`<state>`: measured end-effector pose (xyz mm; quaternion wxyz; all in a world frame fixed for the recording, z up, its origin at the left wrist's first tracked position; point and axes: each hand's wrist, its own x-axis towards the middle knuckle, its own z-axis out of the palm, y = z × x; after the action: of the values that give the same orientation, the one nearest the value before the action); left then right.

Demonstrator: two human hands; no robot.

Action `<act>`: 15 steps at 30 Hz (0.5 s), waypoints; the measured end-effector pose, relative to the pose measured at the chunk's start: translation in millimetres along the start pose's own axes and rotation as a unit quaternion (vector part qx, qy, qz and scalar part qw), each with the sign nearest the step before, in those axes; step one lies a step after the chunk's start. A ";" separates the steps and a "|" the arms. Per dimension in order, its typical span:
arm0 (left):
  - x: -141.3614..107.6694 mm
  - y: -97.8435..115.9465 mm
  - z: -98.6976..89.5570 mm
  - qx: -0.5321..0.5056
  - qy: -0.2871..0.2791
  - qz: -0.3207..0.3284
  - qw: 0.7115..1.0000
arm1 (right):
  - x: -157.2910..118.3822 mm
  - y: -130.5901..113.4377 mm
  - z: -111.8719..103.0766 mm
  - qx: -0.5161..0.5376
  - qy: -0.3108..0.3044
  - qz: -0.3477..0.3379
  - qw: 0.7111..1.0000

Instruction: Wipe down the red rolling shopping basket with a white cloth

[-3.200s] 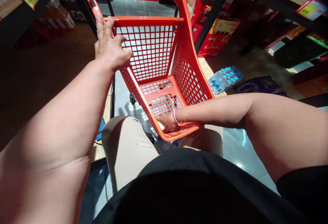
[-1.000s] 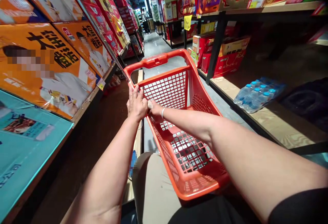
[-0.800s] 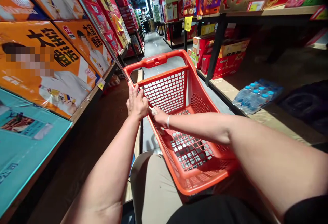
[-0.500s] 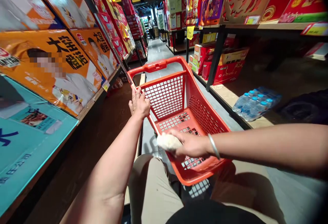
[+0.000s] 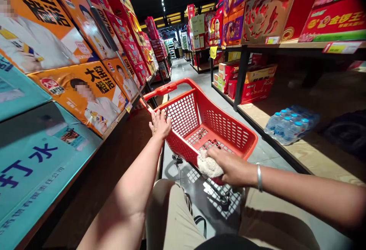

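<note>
A red plastic shopping basket (image 5: pixel 184 145) on small wheels stands at an angle in front of my knees, its inside bare. My left hand (image 5: pixel 160 125) lies over its left rim, fingers bent across the edge by the foot of the grey-gripped pull rod (image 5: pixel 104 26). In my right hand (image 5: pixel 233 166) is a bunched cream-white cloth (image 5: pixel 209 164), pressed on the basket's near rim. The fingers under the cloth are partly hidden. At the far end rises the basket's red carry handle (image 5: pixel 167 87).
Orange drink cartons (image 5: pixel 82 89) and blue cartons (image 5: pixel 42 158) line the left shelf close by. On the right shelf's low board (image 5: pixel 300 158) sits a wrapped pack of water bottles (image 5: pixel 287 126). A tiled aisle (image 5: pixel 183 68) runs ahead between stacked red boxes.
The basket has turned, its near end swinging to the right and away from my legs. My right hand has moved right and slightly down with the cloth. My left hand stays at the left rim.
</note>
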<state>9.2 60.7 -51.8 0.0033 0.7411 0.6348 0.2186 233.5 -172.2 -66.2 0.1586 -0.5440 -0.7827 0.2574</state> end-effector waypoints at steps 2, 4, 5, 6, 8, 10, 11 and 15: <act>-8.1 -0.5 -2.4 0.013 -0.001 0.021 1.000 | -3.7 23.1 -17.3 0.030 0.009 0.004 1.000; -17.1 -3.2 -4.9 0.026 -0.002 0.059 0.998 | -6.5 49.3 -34.5 0.057 0.026 0.013 0.998; -21.6 -5.4 -6.7 0.029 -0.002 0.085 0.996 | -7.3 63.3 -42.8 0.059 0.041 0.022 0.997; -25.7 -7.9 -9.3 0.030 0.003 0.113 0.993 | -7.6 77.7 -50.6 0.052 0.059 0.031 0.996; -32.1 -13.9 -17.6 0.022 0.043 0.158 0.986 | -6.6 106.6 -64.9 0.022 0.103 0.044 0.993; -34.4 -20.6 -30.9 0.013 0.119 0.165 0.979 | -2.7 133.8 -77.1 -0.001 0.144 0.054 0.988; -33.7 -23.9 -39.1 0.012 0.155 0.155 0.976 | 0.2 146.1 -82.6 -0.008 0.161 0.059 0.985; -20.2 -34.7 -72.9 0.043 0.188 0.118 0.974 | 15.3 183.9 -100.5 -0.053 0.237 0.091 0.966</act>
<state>-49.3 28.6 -2.1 -0.1740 0.7557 0.5409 0.3257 422.7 -84.0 -90.4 0.2866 -0.6661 -0.6823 0.0927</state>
